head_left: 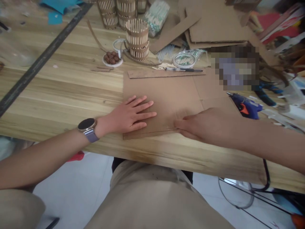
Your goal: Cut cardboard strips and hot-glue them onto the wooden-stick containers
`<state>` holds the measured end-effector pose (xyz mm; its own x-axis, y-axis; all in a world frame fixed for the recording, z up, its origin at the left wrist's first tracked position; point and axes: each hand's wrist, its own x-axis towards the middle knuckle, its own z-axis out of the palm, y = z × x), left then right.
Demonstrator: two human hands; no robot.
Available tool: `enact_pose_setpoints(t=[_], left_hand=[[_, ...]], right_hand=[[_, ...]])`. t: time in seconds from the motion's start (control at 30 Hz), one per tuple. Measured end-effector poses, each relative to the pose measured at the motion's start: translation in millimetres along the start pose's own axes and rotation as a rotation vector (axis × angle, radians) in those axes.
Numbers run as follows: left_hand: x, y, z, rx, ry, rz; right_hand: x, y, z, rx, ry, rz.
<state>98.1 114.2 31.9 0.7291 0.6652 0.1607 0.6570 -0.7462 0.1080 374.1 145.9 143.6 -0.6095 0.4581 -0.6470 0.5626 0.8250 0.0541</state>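
A flat sheet of brown cardboard [164, 92] lies on the wooden table, with a dark line along its near edge. My left hand [130, 116] rests flat on the sheet's left part, fingers spread and holding nothing. At the near edge, further right, my right hand [195, 125] is closed, its fingertips pressed together at the dark line. Whatever those fingers hold, if anything, is hidden. Across the sheet's far side lies a narrow cardboard strip [164, 74], and a pen [183, 69] is just beyond it.
A blue glue gun [246, 105] lies right of the sheet. Behind stand a stick-walled cylinder [137, 38], a dish of brown lumps [112, 59], a tape roll [184, 59] and stacked cardboard [216, 25]. A dark bar [45, 57] crosses the table at left.
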Motion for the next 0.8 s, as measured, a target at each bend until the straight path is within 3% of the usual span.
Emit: enact_pose_setpoints(t=[0.13, 0.23, 0.63, 0.8], left_hand=[[0.9, 1.3, -2.0, -0.015, -0.009, -0.013], [1.1, 1.8, -2.6, -0.024, -0.014, -0.017], [1.7, 2.8, -3.1, -0.048, -0.009, -0.028], [1.1, 3.5, -3.4, -0.05, 0.0, -0.025]], right_hand=[[24.1, -32.8, -5.7, -0.083, 0.07, -0.138], [33.8, -44.0, -10.7, -0.116, 0.081, -0.182], [37.7, -47.1, -10.3, -0.111, 0.168, -0.236], [40.3, -45.9, -11.8, -0.12, 0.115, -0.211]])
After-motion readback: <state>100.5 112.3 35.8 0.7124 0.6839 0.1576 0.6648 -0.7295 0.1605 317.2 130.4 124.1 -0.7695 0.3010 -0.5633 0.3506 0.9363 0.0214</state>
